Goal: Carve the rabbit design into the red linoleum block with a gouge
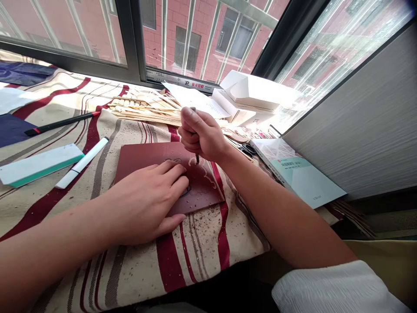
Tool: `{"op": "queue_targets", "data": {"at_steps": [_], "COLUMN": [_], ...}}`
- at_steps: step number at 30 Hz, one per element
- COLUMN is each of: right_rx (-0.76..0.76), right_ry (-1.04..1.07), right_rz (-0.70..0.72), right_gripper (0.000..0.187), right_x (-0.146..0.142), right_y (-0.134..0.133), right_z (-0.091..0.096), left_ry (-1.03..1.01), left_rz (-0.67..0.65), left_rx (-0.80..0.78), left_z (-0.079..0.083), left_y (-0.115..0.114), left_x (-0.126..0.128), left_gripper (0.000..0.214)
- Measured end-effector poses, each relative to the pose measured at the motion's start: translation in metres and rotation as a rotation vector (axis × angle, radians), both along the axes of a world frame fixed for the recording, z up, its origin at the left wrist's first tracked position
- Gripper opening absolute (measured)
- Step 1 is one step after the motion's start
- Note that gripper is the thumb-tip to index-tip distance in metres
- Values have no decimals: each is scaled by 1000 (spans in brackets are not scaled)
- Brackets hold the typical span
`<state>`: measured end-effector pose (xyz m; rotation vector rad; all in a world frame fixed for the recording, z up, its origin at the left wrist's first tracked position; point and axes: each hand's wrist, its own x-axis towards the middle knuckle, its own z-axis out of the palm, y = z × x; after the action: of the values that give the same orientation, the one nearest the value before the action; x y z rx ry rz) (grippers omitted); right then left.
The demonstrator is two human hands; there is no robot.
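- While the right hand [202, 134] sits clenched round a small carving tool [197, 158], what's the other doing?
- Left hand [146, 202] lies open, pressing the dark red block [140, 158] down on the striped cloth [202, 252].

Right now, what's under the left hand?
The left hand rests on a maroon lino sheet over striped cloth; the sheet's surface beneath the palm is hidden.

reddish-brown lino block [140, 157], partly gouged
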<state>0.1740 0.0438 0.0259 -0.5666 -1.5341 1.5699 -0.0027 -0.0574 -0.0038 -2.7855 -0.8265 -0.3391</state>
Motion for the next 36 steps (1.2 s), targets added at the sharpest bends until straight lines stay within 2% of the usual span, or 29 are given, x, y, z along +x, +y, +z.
{"op": "queue_targets", "data": {"at_steps": [4,8,13,16,20,25,30,31,33,36], "right_rx": [22,170,156,148,128,15,-128,-77,127,193], "right_ry": [-62,-24,59,59,34,96,73,53,55,107], "right_rz": [-265,-373,-408,-363,-313,-241,-362,-391,-471,-528], "right_gripper": [50,48,48,50,54,54,53,52,48,47], "right_x": [-12,-11,-5,-7,-6,2,-12,-15,-18,-11], "right_y": [-11,-13,6,11,9,9,-6,-9,-11,-3], "right_z": [5,6,-9,-15,-13,-9,-5,-3,-1,-1], "left_ry": [22,56,43,36,34,25,51,50,62,70], "left_rz": [44,52,26,18,38,37,60,60,50,41], "left_rx": [28,-33,-49,-21,-26,-59,-92,-80,-64,-62], "left_z": [-1,3,4,1,0,4,7,7,6,6], "left_y": [2,5,6,7,6,3,4,4,5,5], "left_x": [2,1,0,-1,-1,1,4,5,5,4], "left_gripper": [43,45,40,40,41,40,41,42,43,41]}}
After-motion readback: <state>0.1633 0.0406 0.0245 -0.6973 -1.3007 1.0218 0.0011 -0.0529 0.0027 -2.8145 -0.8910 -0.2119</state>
